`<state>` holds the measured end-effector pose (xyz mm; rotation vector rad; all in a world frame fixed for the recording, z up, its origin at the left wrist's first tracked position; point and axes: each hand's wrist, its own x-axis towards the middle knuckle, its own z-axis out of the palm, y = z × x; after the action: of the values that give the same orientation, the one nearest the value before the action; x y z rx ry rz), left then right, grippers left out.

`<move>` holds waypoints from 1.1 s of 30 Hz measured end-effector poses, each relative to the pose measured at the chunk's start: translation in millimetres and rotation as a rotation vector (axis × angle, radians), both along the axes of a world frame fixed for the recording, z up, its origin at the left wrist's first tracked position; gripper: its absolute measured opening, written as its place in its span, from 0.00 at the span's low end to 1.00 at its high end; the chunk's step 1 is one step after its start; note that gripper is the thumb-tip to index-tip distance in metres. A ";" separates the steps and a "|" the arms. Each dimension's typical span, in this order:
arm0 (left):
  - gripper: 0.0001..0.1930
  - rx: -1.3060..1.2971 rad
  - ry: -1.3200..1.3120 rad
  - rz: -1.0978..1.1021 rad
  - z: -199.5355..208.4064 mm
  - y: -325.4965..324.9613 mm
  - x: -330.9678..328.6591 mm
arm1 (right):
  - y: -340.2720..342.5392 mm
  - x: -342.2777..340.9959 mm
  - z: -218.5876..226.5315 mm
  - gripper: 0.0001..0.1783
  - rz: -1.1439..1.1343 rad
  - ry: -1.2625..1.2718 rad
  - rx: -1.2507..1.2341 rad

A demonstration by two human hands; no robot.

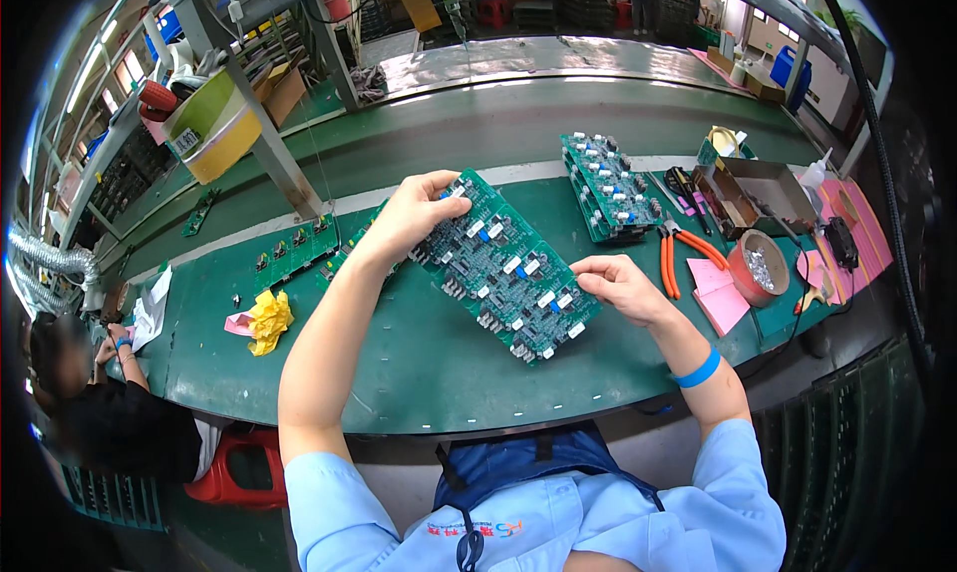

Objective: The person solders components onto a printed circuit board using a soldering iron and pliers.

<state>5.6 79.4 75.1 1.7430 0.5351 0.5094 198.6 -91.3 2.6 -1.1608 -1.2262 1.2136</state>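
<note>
A green circuit board with white and blue parts is held up over the bench, tilted, between my two hands. My left hand grips its upper left end, thumb on the face. At the right edge the fingers of my right hand pinch the board. Beyond it, to the right, stands a stack of similar circuit boards. Further boards lie on the bench to the left, some partly hidden behind my left forearm.
Orange-handled pliers, pink paper, a round tub of small parts and an open cardboard box sit at the right. Crumpled yellow paper lies left on the green bench. A co-worker sits at far left.
</note>
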 end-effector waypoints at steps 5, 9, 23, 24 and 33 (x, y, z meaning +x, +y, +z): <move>0.14 -0.143 0.065 -0.049 -8.2 14.0 1.1 | -5.3 -4.6 -2.0 0.14 -0.001 0.140 -0.080; 0.13 -0.148 0.097 -0.043 -10.7 15.7 3.8 | -9.6 -11.6 6.2 0.13 0.016 0.309 -0.071; 0.12 -0.208 0.217 -0.089 -20.4 23.6 7.0 | -7.3 -14.2 -3.7 0.13 -0.007 0.397 -0.073; 0.12 -0.207 0.219 -0.090 -21.5 24.6 7.4 | -7.1 -14.9 -3.3 0.13 -0.008 0.398 -0.072; 0.12 -0.175 0.255 -0.078 -28.1 27.9 8.7 | -4.3 -17.5 -7.2 0.12 -0.011 0.398 -0.100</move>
<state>14.3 107.3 47.1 1.6621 0.6684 0.1790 181.1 -95.6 -4.6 -0.9359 -0.8669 1.4294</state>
